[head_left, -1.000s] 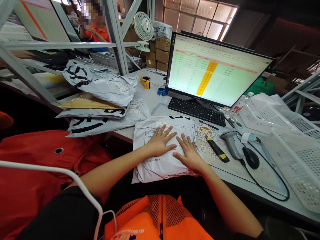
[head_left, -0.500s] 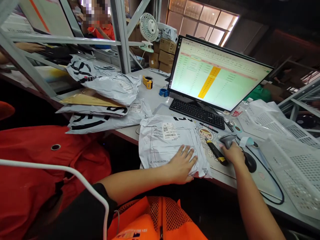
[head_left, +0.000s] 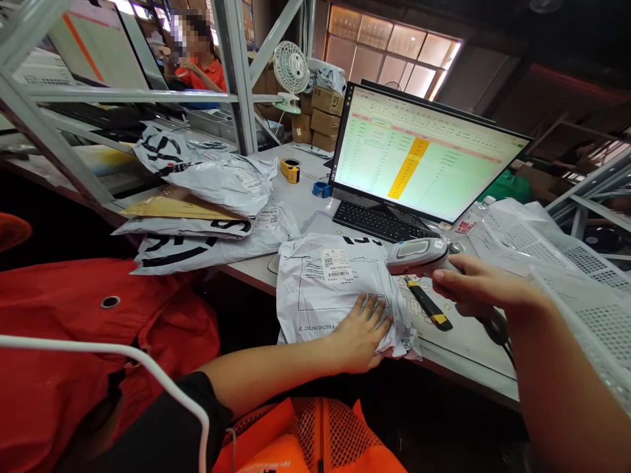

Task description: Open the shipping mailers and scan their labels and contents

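Note:
A white plastic mailing bag [head_left: 320, 295] lies flat at the desk's near edge, its printed shipping label [head_left: 337, 265] facing up. My left hand [head_left: 362, 335] rests on the bag's lower right part, fingers spread. Above the desk to the right, my right hand [head_left: 473, 282] is wrapped round the handle of a grey barcode scanner [head_left: 419, 253]. The scanner's head points left and overlaps the bag's right edge in view. Below the scanner lies a black and yellow utility knife [head_left: 428, 303].
Several stacked mailing bags [head_left: 211, 243] lie at left. Behind are a monitor [head_left: 424, 151], a keyboard [head_left: 377, 220], a yellow tape roll [head_left: 290, 170] and a blue tape roll [head_left: 322, 189]. White plastic baskets [head_left: 586, 309] stand at right. A person in orange [head_left: 211, 75] sits beyond the metal frame.
My right hand has lifted the barcode scanner off the desk and turned it left toward the mailing bag. My left hand stays on the bag.

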{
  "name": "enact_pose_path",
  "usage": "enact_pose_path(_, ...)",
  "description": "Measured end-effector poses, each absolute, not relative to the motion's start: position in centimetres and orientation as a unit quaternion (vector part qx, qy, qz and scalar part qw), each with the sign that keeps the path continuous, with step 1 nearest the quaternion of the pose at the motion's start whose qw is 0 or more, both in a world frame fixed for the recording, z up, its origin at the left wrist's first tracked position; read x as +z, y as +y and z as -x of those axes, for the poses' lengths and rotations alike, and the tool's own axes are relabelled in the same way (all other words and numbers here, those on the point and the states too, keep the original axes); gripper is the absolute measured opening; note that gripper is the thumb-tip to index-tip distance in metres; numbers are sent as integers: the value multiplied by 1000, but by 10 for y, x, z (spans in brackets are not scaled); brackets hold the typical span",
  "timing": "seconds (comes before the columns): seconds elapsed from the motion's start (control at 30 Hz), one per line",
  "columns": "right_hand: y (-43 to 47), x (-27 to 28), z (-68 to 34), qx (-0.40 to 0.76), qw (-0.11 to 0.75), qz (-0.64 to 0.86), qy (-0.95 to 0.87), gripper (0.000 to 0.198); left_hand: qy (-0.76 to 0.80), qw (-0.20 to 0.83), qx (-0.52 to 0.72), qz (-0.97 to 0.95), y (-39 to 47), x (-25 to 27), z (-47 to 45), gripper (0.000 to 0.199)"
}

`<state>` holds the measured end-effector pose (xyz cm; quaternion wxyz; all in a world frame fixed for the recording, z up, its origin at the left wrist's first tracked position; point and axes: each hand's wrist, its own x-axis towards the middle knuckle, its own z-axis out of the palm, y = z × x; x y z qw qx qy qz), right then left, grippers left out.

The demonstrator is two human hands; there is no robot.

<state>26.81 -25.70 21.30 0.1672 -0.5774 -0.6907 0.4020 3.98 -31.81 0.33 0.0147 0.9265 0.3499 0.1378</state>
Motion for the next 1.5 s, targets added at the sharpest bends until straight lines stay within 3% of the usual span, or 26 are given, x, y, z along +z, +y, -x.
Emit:
enact_pose_path(0.1,-260,228,-239,471,65,524,-707,59,351,27,132,-927,-318,6,-39,81)
enact_pose_path(0.3,-242,209,-238,417,82,499,-755,57,346,32,152,-925,-320,9,-36,78)
enact_pose_path(0.43,-222,166,-274,308,113,551,-768,50,317,62,158,-933,-311,14,-19,75)
enact_pose_path(0.53,-207,121,-306,156,115,645,-739,45,251,99,154,-950,-296,24,8,75)
enact_pose_path(0.63,-201,77,-333,37,78,746,-660,53,246,123,154,-949,-289,33,35,75)
enact_pose_path(0.73,-203,44,-346,-6,55,803,-593,65,333,115,133,-926,-297,36,46,76)
enact_pose_path(0.8,-205,32,-350,-25,56,813,-580,68,386,108,104,-910,-305,31,43,90)
enact_pose_path(0.87,-205,30,-351,-26,46,818,-573,70,419,94,82,-900,-311,21,35,110)
enact_pose_path(0.93,-201,40,-351,-6,39,828,-559,68,437,73,84,-893,-313,8,29,115)
enact_pose_path(1.13,-145,91,-332,-29,155,814,-558,57,443,12,199,-874,-306,-25,27,85)
enact_pose_path(1.3,-82,79,-304,44,116,776,-619,51,426,-1,224,-876,-303,-29,30,78)
enact_pose_path(1.5,-54,61,-290,53,91,804,-586,42,414,-29,254,-874,-306,-29,32,81)
